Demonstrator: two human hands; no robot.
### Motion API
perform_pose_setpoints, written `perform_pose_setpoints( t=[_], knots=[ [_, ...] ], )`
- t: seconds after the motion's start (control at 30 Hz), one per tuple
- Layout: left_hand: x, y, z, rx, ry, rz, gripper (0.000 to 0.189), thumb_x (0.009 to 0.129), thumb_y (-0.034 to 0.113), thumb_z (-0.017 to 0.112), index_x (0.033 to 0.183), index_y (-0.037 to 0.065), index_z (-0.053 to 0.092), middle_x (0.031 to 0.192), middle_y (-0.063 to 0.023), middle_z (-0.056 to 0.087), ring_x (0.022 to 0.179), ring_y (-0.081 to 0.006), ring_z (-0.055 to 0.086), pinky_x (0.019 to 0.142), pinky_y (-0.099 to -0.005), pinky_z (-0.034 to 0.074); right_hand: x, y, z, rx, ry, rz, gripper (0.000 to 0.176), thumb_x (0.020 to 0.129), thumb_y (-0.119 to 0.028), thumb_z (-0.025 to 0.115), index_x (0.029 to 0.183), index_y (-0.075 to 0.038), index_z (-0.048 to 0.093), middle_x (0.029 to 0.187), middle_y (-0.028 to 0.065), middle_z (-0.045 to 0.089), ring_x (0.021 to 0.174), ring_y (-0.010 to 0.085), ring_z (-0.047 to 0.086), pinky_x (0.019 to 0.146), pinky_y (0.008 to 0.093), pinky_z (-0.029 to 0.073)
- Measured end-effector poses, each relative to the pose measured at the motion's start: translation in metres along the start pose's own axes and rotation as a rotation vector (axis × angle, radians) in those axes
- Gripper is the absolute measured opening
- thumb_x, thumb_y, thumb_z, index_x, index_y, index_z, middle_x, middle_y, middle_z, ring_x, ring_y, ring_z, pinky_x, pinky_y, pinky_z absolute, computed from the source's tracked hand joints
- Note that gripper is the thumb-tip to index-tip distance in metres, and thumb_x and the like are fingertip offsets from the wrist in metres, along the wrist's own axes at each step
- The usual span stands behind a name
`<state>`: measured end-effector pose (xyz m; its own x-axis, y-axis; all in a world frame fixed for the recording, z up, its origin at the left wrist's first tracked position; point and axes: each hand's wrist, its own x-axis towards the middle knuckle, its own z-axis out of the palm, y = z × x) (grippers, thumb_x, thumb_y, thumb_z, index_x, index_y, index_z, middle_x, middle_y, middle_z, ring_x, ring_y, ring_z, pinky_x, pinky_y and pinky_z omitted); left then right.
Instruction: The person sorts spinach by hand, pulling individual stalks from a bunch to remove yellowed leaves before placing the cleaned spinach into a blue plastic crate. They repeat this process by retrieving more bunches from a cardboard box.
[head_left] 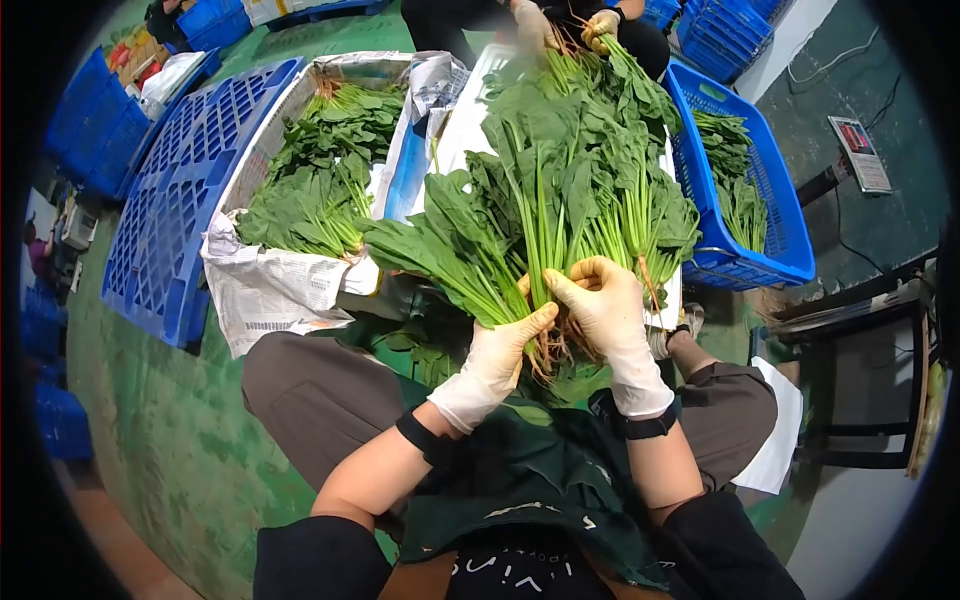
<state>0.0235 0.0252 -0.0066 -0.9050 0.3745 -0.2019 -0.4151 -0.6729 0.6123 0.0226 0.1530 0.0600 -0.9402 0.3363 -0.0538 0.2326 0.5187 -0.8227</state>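
Observation:
My left hand, in a pale glove, is wrapped around the root end of a bunch of spinach whose leaves point away to the upper left. Fingers bent, my right hand, gloved too, pinches spinach stalks just above their reddish roots. The two hands are close together over my lap, and roots hang down between them. Beyond them, a heap of loose spinach covers most of a white tray. The fingertips of my right hand are partly hidden among the stems.
At left, a newspaper-lined box holds more spinach, beside a blue pallet. A blue crate with spinach stands right, near a scale. Across the tray, another person's gloved hands hold spinach by the roots.

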Motion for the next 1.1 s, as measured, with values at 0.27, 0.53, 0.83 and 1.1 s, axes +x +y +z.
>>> perform_pose_setpoints(
  t=[0.27,0.53,0.83,1.1],
  knots=[
    [0.004,0.001,-0.005,-0.085,0.014,-0.061,0.037,0.086,0.012,0.062,0.119,0.005,0.048,0.103,-0.0041,0.058,0.086,-0.0139,0.059,0.072,-0.0274,0.051,-0.029,0.007,0.022,0.648,0.023,0.031,0.015,0.088,-0.011,0.06,0.088,0.003,0.052,0.076,0.0068,0.062,0.064,0.0111,0.061,0.056,0.0205,0.047],
    [0.002,0.011,0.006,-0.123,0.042,-0.064,0.03,0.089,0.014,0.059,0.116,0.003,0.052,0.101,-0.006,0.059,0.082,-0.0167,0.059,0.065,-0.0294,0.052,-0.076,0.012,0.023,0.817,0.131,-0.463,0.018,0.088,-0.003,0.057,0.101,0.002,0.046,0.098,0.0204,0.061,0.079,0.0232,0.064,0.072,0.032,0.054],
    [0.015,0.017,0.002,0.033,0.156,-0.252,0.03,0.084,0.021,0.065,0.107,0.004,0.056,0.095,-0.0051,0.062,0.081,-0.0164,0.06,0.066,-0.0297,0.053,-0.036,0.005,-0.008,0.391,0.037,0.098,0.047,0.081,-0.031,0.068,0.108,0.002,0.048,0.078,0.0068,0.057,0.059,0.0124,0.055,0.056,0.0265,0.047],
    [0.001,0.029,0.008,0.001,-0.021,-0.166,0.032,0.089,0.019,0.059,0.114,0.002,0.051,0.104,-0.0093,0.061,0.089,-0.0188,0.061,0.075,-0.0323,0.052,-0.018,-0.006,-0.003,0.551,0.007,0.12,0.036,0.085,-0.015,0.064,0.112,0.004,0.05,0.075,0.0058,0.062,0.052,0.0075,0.053,0.045,0.0178,0.041]
  ],
)
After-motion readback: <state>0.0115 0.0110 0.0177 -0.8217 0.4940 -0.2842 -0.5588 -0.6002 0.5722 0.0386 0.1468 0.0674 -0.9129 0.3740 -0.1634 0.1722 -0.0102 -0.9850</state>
